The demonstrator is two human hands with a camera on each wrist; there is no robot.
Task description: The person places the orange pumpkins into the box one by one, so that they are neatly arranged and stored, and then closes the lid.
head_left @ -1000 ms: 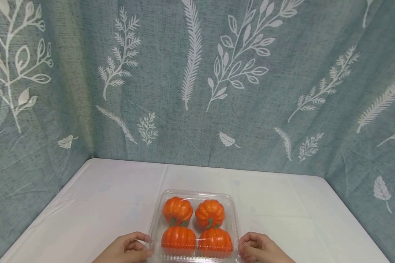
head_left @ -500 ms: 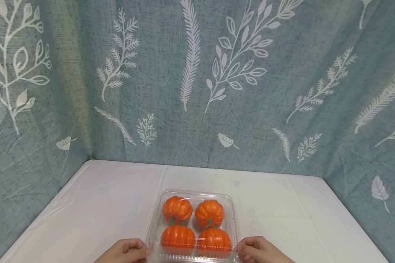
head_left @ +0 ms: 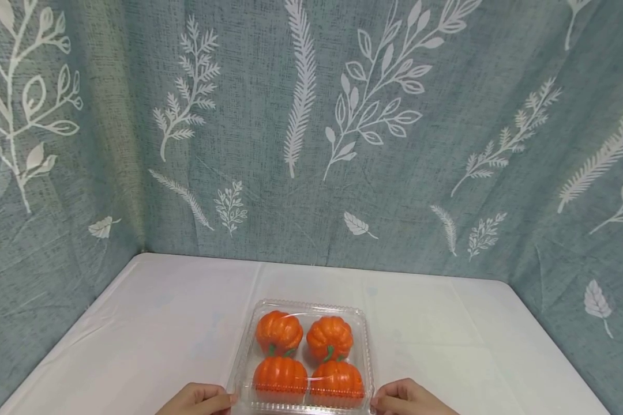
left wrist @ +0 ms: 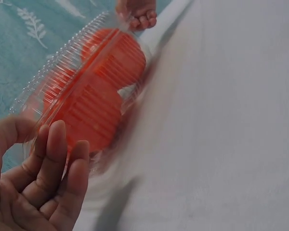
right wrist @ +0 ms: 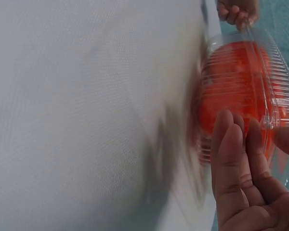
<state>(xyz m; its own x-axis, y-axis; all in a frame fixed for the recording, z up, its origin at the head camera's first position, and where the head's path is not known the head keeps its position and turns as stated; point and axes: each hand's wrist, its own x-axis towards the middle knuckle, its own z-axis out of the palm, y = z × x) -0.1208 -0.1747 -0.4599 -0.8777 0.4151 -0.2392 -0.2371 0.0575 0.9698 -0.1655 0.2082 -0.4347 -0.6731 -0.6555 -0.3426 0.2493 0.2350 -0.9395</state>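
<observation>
A clear plastic clamshell box with a closed lid stands at the table's near middle. Inside it sit several orange toy-like pumpkins with green stems. At the box's near left corner, my left hand pinches the rim between thumb and fingers; the left wrist view shows the same hand with its other fingers beside the ribbed wall. Opposite, my right hand pinches the near right corner, and in the right wrist view its fingers lie against the side.
A white cloth covers the table. Blue-green curtains with white leaf prints hang along the back and both sides of it.
Both hands have slid slightly nearer along the box's sides to its front corners, and their fingers have closed on the rim. The box has hardly moved.
</observation>
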